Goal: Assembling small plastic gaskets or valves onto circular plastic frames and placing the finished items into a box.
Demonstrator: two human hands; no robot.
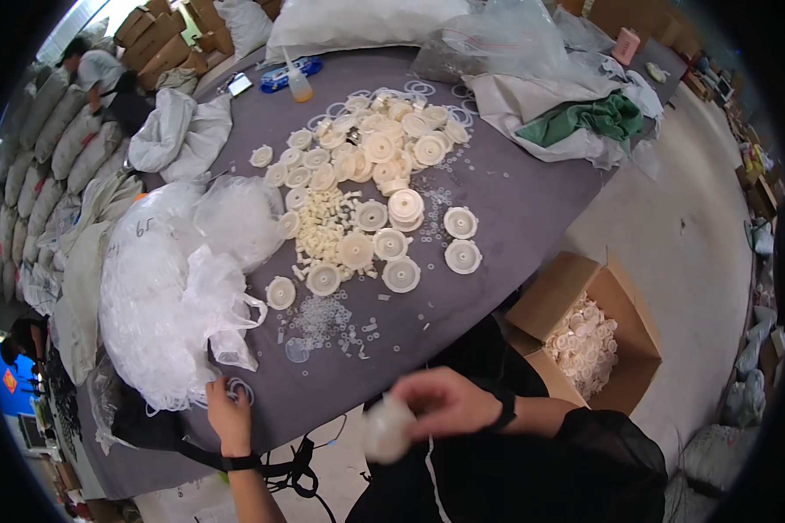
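My right hand (449, 403) is closed around a round off-white plastic part (387, 429) in front of my body, beyond the table's near edge; motion blurs the part's details. At the table edge on the left, my left hand (228, 417) has its fingers drawn together beside several clear plastic rings (242, 391) and a bulging clear plastic bag (153, 305). What its fingertips grip, if anything, is hidden. Ahead lies a heap of off-white round caps (379, 146). Small cream plugs (327, 218) and tiny clear washers (318, 318) lie nearer.
An open cardboard box (632, 349) with many off-white parts stands on the floor at right. On the grey table (532, 200) are a squeeze bottle (300, 85), a white sack (183, 131) and a green cloth (584, 122). A person (105, 74) bends by stacked sacks at far left.
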